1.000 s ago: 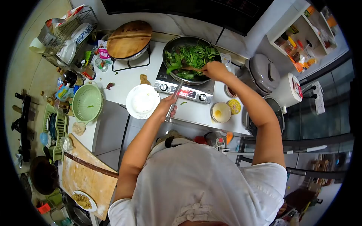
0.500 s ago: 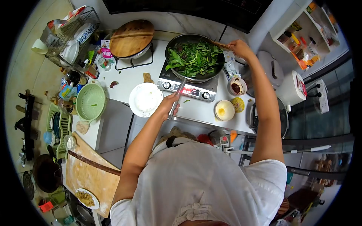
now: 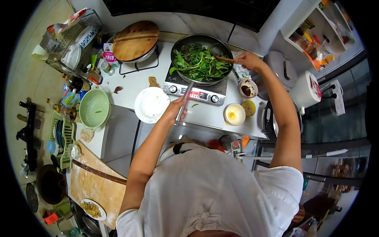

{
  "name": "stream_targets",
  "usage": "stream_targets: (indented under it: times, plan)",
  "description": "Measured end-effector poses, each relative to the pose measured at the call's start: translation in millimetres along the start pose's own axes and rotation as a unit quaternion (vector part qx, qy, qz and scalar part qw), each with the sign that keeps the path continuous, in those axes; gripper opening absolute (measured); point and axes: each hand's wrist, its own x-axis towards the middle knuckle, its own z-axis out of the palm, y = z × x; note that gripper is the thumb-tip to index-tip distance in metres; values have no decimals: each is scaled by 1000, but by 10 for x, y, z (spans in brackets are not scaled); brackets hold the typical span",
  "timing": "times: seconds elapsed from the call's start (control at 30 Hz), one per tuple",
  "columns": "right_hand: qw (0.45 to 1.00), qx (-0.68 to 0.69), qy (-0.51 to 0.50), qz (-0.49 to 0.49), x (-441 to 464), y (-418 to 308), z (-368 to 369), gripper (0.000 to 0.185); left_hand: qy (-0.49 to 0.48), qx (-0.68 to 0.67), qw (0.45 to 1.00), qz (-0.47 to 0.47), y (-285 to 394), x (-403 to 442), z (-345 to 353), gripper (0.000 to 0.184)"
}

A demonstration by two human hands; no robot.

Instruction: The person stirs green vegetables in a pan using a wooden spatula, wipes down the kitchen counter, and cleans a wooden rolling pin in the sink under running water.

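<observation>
My left hand (image 3: 176, 110) is closed round the long metal handle of a frying pan (image 3: 187, 100). The pan sits on an induction cooker (image 3: 218, 93) with a lit red display, and a heap of leafy greens (image 3: 199, 63) fills much of it. Closed on a wooden spatula (image 3: 225, 59), my right hand (image 3: 248, 62) is at the pan's right rim. The spatula's far end reaches into the right side of the greens, and its tip is hidden among the leaves.
Left of the cooker lie a white plate (image 3: 151, 105) and a green colander (image 3: 95, 108). To the right stand a bowl of yellow residue (image 3: 235, 114) and a bowl of dark sauce (image 3: 248, 89). A wooden-lidded pot (image 3: 136, 41) is behind left; a floured board (image 3: 94, 179) is lower left.
My right hand and the spatula have shifted down and slightly right. The greens have been pushed left, baring more of the pan's upper right. My left hand keeps its hold on the handle.
</observation>
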Motion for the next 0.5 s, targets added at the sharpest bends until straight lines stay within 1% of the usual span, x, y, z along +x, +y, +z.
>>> stream_targets:
  times: [0.03, 0.13, 0.23, 0.27, 0.37, 0.4, 0.5]
  plan:
    - [1000, -1, -14, 23, -49, -21, 68, 22, -2, 1, 1000, 1, 7, -12, 7, 11]
    - [992, -106, 15, -73, -347, -124, 266, 28, -1, -3, 1000, 4, -6, 1, 6, 12]
    - [982, -162, 36, -95, -665, -217, 416, 27, -3, -10, 1000, 0, -23, 17, -10, 12]
    - [977, -169, 58, -119, -704, -155, 477, 26, -3, -12, 1000, -2, -23, 21, -11, 12]
    - [970, -217, 67, -85, -969, -428, 508, 26, -6, -10, 1000, -2, -9, 4, 0, 13]
    - [965, -234, 69, -97, -1039, -514, 503, 26, -6, -9, 1000, -2, -13, 8, -2, 14]
    - [946, -308, 59, -81, -1105, -681, 525, 22, -5, -6, 1000, -3, -22, 18, -8, 18]
